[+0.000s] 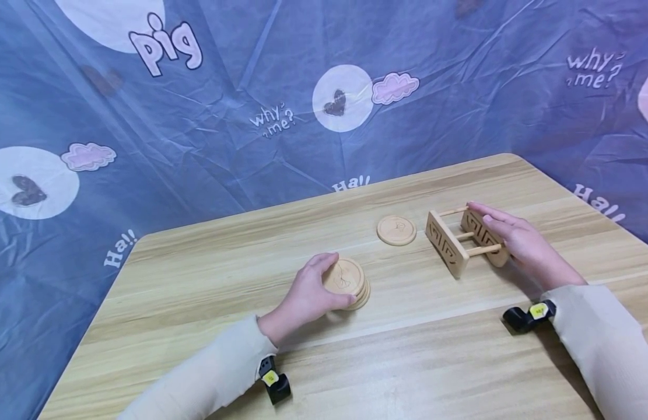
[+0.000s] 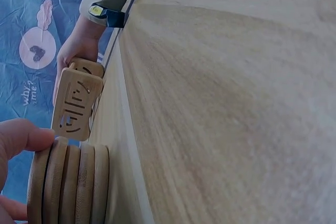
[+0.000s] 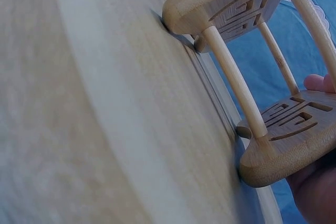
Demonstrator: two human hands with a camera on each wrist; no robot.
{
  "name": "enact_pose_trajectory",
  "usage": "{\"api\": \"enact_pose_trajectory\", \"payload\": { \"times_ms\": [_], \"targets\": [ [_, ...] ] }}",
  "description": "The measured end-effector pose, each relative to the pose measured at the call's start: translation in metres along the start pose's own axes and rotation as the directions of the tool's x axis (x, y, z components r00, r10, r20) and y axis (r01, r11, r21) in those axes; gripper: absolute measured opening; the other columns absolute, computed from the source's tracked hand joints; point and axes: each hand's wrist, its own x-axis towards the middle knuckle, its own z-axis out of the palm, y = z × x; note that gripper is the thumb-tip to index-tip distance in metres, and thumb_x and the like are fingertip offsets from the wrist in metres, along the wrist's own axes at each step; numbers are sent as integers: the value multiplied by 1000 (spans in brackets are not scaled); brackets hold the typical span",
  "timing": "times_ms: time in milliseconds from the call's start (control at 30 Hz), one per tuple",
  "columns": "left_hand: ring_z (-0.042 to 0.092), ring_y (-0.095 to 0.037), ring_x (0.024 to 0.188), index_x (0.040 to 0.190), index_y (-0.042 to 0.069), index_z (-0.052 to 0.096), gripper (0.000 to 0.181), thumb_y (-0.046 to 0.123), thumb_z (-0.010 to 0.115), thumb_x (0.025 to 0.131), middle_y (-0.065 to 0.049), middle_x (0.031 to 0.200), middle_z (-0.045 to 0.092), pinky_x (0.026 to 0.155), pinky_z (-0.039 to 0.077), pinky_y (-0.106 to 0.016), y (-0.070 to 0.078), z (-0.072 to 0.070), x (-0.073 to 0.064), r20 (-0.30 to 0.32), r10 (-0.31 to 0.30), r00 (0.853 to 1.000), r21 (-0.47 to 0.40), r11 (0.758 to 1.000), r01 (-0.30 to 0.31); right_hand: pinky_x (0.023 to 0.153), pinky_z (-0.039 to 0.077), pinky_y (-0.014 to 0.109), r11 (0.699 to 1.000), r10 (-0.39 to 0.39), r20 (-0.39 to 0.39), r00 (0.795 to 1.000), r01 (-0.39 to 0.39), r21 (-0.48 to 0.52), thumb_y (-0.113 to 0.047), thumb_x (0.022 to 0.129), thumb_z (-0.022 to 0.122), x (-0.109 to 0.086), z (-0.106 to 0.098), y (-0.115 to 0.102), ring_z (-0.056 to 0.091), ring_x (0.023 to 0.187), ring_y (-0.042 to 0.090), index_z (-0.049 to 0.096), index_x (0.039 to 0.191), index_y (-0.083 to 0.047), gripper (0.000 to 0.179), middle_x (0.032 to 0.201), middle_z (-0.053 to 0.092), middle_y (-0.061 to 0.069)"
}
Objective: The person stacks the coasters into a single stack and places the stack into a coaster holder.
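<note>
My left hand (image 1: 315, 289) grips the upper part of a stack of round wooden coasters (image 1: 346, 276), thumb on the near edge and fingers on the far edge. Seen edge-on in the left wrist view, the coasters (image 2: 71, 182) lie flat on each other, several in number. To the right stands a wooden coaster holder (image 1: 449, 245) with two cut-out panels joined by rods. My right hand (image 1: 523, 239) lies against its right panel from outside, fingers extended towards the far top corner. In the right wrist view, that panel (image 3: 294, 135) covers much of the hand.
A single coaster (image 1: 396, 230) with a carved design lies flat behind the stack, left of the holder. The wood-grain table (image 1: 224, 280) has its far edge against a blue printed cloth (image 1: 224, 146). Each wrist carries a black camera mount (image 1: 273, 382).
</note>
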Motion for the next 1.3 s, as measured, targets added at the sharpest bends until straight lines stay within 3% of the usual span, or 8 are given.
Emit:
{"api": "enact_pose_trajectory", "payload": {
  "times_ms": [233, 500, 767, 900, 1033, 1200, 1300],
  "targets": [
    [40, -29, 128, 138, 4, 42, 92, 22, 85, 59, -7, 140, 43, 108, 31, -44, -2, 2, 0, -5, 11, 1000, -6, 1000, -11, 108, 22, 14, 1000, 13, 1, 1000, -13, -10, -39, 100, 33, 0, 0, 0, 38, 122, -7, 19, 148, -21, 54, 153, 20, 1],
    [32, -30, 133, 144, 7, 31, 102, 26, 85, 59, -8, 148, 31, 109, 27, -48, -5, 5, -4, 13, 22, 1000, -26, 999, -22, 104, 26, 11, 1000, -9, 5, 1000, 9, 13, -37, 100, 34, 0, 0, 1, 42, 111, -15, 20, 148, -19, 53, 151, 25, -2],
    [26, -30, 136, 147, 12, 24, 107, 32, 83, 61, -7, 152, 22, 109, 25, -51, -1, 4, -7, -30, 61, 998, -46, 997, -62, 105, 25, 11, 1000, -18, 9, 1000, 18, 8, -37, 100, 33, 1, 0, 2, 41, 114, -12, 19, 148, -18, 54, 152, 22, 2],
    [23, -27, 138, 149, 18, 20, 108, 34, 82, 62, -2, 153, 18, 109, 25, -50, 15, -1, -4, -57, 92, 994, -28, 995, -93, 104, 26, 11, 1000, -20, 7, 1000, 20, -10, -38, 100, 31, 0, 0, 1, 40, 118, -9, 18, 148, -18, 54, 153, 21, 4],
    [23, -24, 138, 149, 19, 19, 104, 31, 81, 66, 0, 153, 18, 109, 25, -48, 41, -2, 1, -80, 102, 992, -62, 992, -107, 103, 25, 9, 998, -25, -7, 1000, 25, -52, -38, 100, 30, -1, 0, 1, 37, 123, -6, 18, 148, -17, 54, 153, 22, 2],
    [23, -23, 138, 149, 25, 14, 105, 27, 80, 67, 4, 154, 14, 108, 27, -47, 81, 0, 5, -158, 52, 986, -154, 985, -76, 103, 25, 8, 997, -14, -7, 1000, 13, -72, -39, 100, 29, -2, 0, 1, 34, 127, -4, 17, 148, -18, 54, 153, 21, 3],
    [20, -19, 139, 149, 28, 11, 108, 24, 81, 67, 11, 154, 10, 108, 26, -47, 104, 6, 8, -201, 39, 979, -249, 964, -90, 104, 25, 9, 997, -4, -6, 1000, 4, -77, -40, 100, 28, -2, 0, 1, 32, 131, 1, 16, 148, -18, 55, 153, 19, 7]
  ]
}}
